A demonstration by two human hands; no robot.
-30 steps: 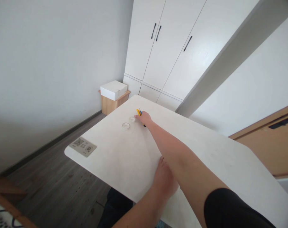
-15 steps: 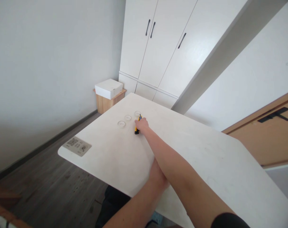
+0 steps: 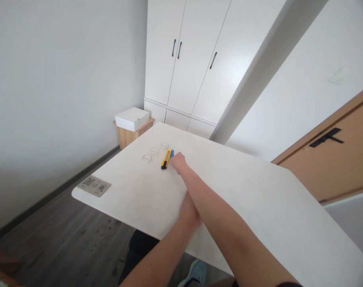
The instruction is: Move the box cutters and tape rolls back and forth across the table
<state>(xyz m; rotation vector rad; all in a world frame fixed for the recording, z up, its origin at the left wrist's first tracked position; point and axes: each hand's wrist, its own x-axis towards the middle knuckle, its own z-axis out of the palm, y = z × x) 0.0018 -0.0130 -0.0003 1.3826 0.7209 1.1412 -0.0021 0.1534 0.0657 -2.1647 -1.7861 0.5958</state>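
A yellow utility knife (image 3: 166, 159) with a black end lies on the white table (image 3: 133, 191). Right beside it is my right hand (image 3: 178, 162), its fingers closed around a small blue object (image 3: 172, 153); only the blue end shows, so its kind is unclear. Three clear round rings (image 3: 146, 159), perhaps rolls of tape, lie in a slanting row left of the knife. My left hand (image 3: 189, 211) rests nearer to me on the table, partly under my right forearm, and its fingers are hidden.
A grey printed label (image 3: 94, 186) is stuck at the table's left corner. Beyond the table, a white box (image 3: 132, 118) sits on a wooden cabinet (image 3: 126, 137). Tall white cupboards (image 3: 181, 79) stand behind, and a wooden door (image 3: 342, 147) is on the right.
My right hand has come off the utility knife, which now lies uncovered to the left of it. The blue object shows more at my fingers. The whole view has shifted slightly.
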